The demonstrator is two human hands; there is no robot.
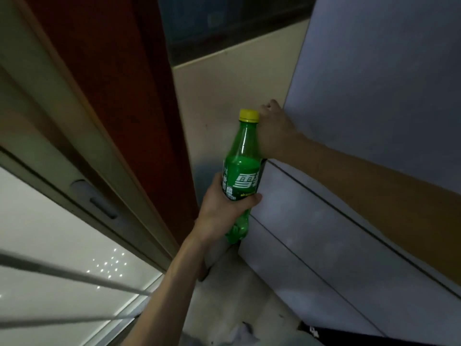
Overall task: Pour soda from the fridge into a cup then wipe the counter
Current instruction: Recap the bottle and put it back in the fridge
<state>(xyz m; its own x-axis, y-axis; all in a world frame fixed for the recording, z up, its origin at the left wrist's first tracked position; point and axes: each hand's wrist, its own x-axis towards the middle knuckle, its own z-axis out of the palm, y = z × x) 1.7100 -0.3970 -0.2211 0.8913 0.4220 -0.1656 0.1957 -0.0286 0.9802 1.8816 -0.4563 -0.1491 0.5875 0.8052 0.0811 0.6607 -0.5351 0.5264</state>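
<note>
My left hand (224, 208) grips a green soda bottle (243, 171) with a yellow cap around its labelled middle, holding it upright in front of me. The bottle is partly full. My right hand (273, 128) rests on the left edge of the grey fridge door (374, 83), fingers curled over that edge, just behind the bottle's neck. The fridge door looks shut or nearly shut. No cup or cloth is in view.
A beige wall (237, 83) lies behind the bottle. To the left stand a dark red door panel (112, 71) and a sliding door frame with frosted glass (50, 245). Lower fridge drawers (311, 233) run along the right. The pale floor (237, 295) lies below.
</note>
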